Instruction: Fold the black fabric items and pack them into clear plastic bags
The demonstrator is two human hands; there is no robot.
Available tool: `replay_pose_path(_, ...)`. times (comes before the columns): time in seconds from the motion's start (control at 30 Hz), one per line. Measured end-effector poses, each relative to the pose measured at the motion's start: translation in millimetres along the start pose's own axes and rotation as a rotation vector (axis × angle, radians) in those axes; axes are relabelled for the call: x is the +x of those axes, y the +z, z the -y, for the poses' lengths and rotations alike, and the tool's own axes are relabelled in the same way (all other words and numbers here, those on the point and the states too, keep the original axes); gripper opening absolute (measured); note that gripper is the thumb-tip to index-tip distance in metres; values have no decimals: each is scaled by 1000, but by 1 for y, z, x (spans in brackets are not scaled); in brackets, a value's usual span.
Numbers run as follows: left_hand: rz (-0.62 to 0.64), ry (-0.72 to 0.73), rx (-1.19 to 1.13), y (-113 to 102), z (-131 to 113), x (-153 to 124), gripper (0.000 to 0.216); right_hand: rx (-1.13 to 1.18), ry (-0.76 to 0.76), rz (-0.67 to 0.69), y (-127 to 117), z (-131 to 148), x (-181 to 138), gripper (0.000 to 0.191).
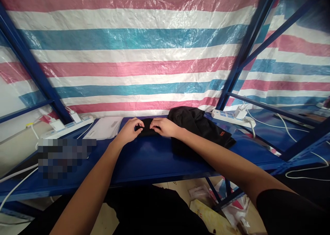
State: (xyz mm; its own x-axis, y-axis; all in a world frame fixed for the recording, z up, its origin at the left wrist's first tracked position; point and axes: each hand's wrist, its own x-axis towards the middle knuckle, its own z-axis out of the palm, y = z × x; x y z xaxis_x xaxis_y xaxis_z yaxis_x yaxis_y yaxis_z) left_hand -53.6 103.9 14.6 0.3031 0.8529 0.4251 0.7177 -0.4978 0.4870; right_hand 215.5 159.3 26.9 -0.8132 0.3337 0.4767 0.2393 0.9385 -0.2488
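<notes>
A small folded piece of black cloth (pixel 146 127) lies on the blue shelf (pixel 144 159) in front of me. My left hand (pixel 130 129) pinches its left end with curled fingers. My right hand (pixel 163 126) grips its right end the same way, knuckles up. Both hands rest on the shelf surface, almost touching each other. Just to the right lies a larger heap of black clothing (pixel 198 126) with a small red label, and my right forearm passes over its near edge.
A white power strip (pixel 67 126) with plugs lies at the left rear, another white power strip (pixel 230 116) at the right rear. A flat white packet (pixel 104 127) lies left of my hands. Blue uprights and a striped tarp (pixel 141 56) close the back. White cables trail at both sides.
</notes>
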Motion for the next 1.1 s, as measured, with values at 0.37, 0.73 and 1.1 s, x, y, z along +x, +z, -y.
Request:
replay_pose_path(0.37, 63, 41, 126, 4, -11, -13, 32, 34, 108, 19, -2, -9, 2, 26)
replay_pose_path(0.73, 137, -119, -43, -5, -14, -5, 42, 605, 362, 67, 4, -34, 1, 46)
replay_pose_path(1.1, -57, 155, -5, 14, -11, 1, 20, -32, 56, -156, 13, -12, 2, 21)
